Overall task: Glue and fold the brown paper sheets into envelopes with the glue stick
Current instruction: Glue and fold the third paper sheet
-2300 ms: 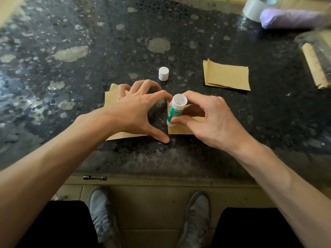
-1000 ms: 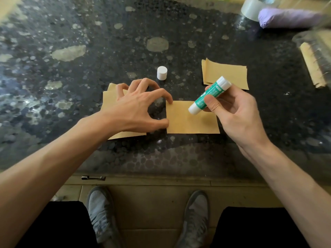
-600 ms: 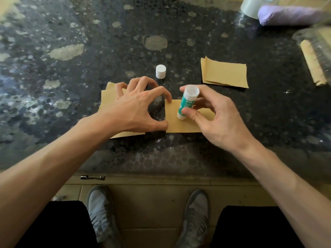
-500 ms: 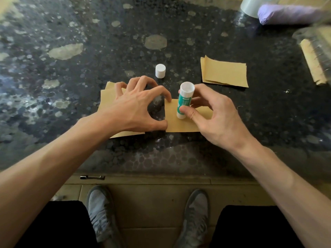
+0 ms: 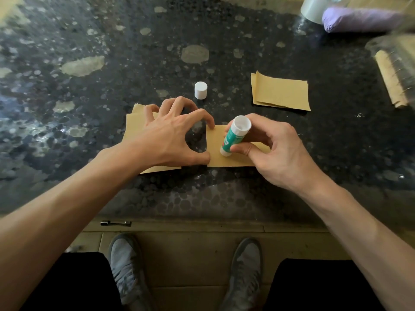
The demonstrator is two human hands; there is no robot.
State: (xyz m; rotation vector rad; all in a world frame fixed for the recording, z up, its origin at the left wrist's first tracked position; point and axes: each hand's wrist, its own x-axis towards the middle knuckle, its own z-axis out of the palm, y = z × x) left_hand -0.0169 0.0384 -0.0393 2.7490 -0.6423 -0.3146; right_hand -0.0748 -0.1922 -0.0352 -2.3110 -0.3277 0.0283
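A brown paper sheet [image 5: 216, 145] lies flat near the front edge of the dark speckled table. My right hand [image 5: 272, 151] grips a green-and-white glue stick [image 5: 235, 135], tip down on that sheet. My left hand [image 5: 173, 135] arches over the table, its thumb and index fingertip pressing the sheet's left edge. Under the left hand lies a stack of brown sheets [image 5: 134, 126]. The glue stick's white cap [image 5: 200, 90] stands behind my left hand.
More brown sheets [image 5: 280, 92] lie at the right rear. A strip of brown paper [image 5: 389, 78] under clear plastic, a purple roll [image 5: 357, 19] and a tape roll [image 5: 313, 6] sit at the far right. A small metal clip [image 5: 115, 223] lies on the ledge below.
My right hand swung the glue stick from tilted in the air down onto the sheet, tip first, then slid it slightly toward me. The left hand stayed on the sheet's left edge.
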